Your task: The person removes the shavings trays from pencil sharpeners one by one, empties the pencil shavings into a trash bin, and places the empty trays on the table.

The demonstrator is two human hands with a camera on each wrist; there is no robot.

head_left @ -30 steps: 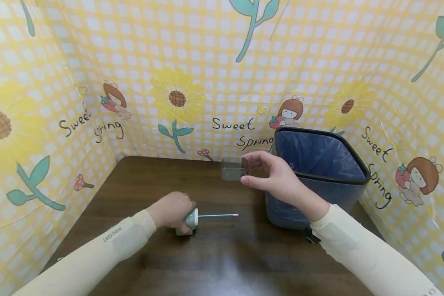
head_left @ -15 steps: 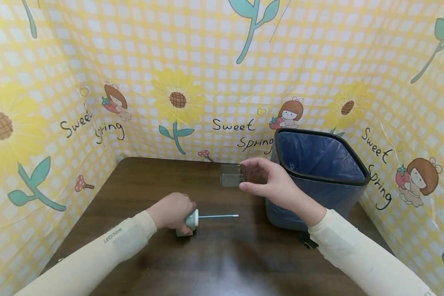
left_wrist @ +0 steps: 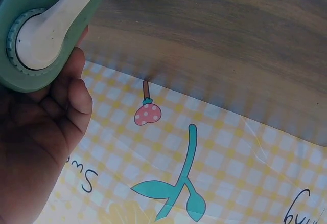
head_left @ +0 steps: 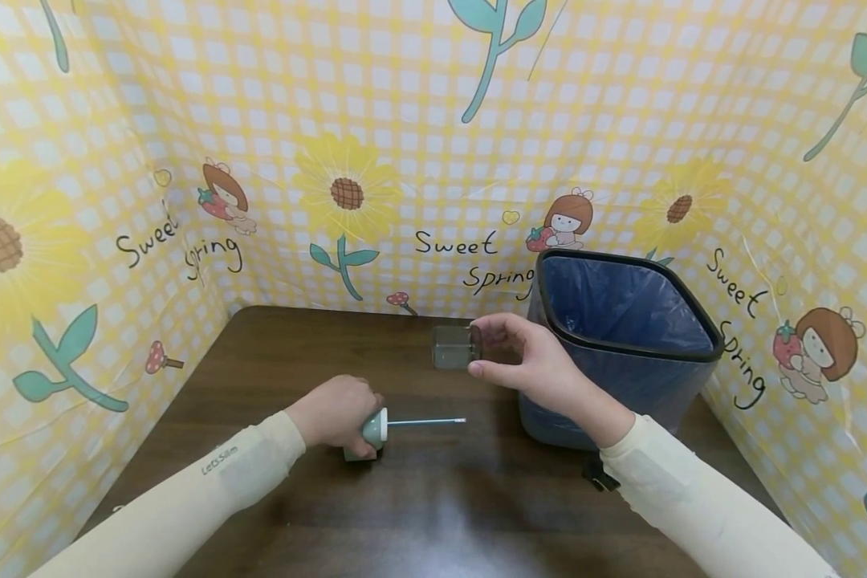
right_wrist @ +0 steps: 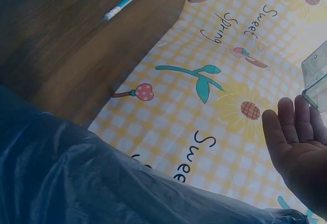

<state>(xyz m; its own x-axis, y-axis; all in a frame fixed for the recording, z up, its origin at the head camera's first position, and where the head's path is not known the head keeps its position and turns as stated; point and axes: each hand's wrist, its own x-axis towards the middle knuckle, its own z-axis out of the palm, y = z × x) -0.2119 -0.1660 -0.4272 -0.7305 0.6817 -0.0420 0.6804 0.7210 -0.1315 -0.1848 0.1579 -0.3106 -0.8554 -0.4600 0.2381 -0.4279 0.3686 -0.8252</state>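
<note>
My left hand grips a green crank pencil sharpener low over the tabletop; whether it touches the wood is hidden. In the left wrist view its white crank handle faces the camera, with my fingers curled behind the body. A light-blue pencil sticks out of the sharpener's front, eraser end pointing right. Between thumb and fingers, my right hand holds a see-through grey shavings container by its right end. That container is raised above the table, left of the bin, and partly cut off in the right wrist view.
A waste bin with a black rim and blue liner stands right, close beside my right hand and forearm. The brown wooden table meets yellow checked sheeting at the back and sides.
My right hand has sunk slightly with the container, mostly in the first half second, and then stayed nearly still. The left hand, sharpener and pencil have not visibly moved.
</note>
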